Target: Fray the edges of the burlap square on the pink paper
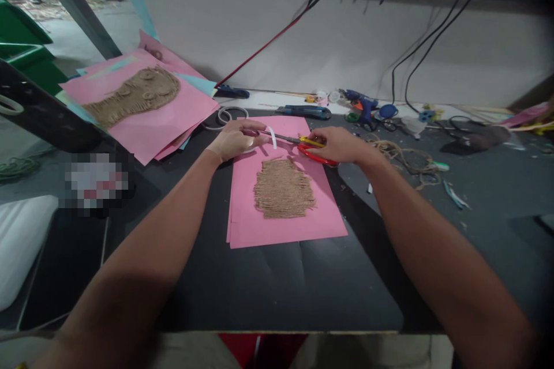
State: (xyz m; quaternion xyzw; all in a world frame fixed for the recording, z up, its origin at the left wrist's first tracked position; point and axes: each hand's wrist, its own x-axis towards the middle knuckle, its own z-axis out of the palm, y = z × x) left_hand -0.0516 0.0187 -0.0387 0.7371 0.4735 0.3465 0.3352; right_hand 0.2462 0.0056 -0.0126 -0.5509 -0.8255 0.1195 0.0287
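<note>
My left hand [238, 139] is closed above the top edge of a pink paper sheet [246, 230], pinching a short white strip [273, 137] that curls out past the fingertips. From the other side, my right hand [340, 144] grips scissors [318, 155] with red handles. Their dark blades point left towards the strip, and whether they touch it I cannot tell. A yellow stick-like piece [312, 142] also shows at my right fingers. Below both hands, a patch of brown twine rows [283, 190] lies on the pink paper.
To the left, a stack of pink and blue sheets [194, 101] carries a larger twine shape [147, 89]. Along the back lie a utility knife [303, 112] and a blue glue gun [367, 106] with cords. Loose twine [402, 155] and scraps lie at right.
</note>
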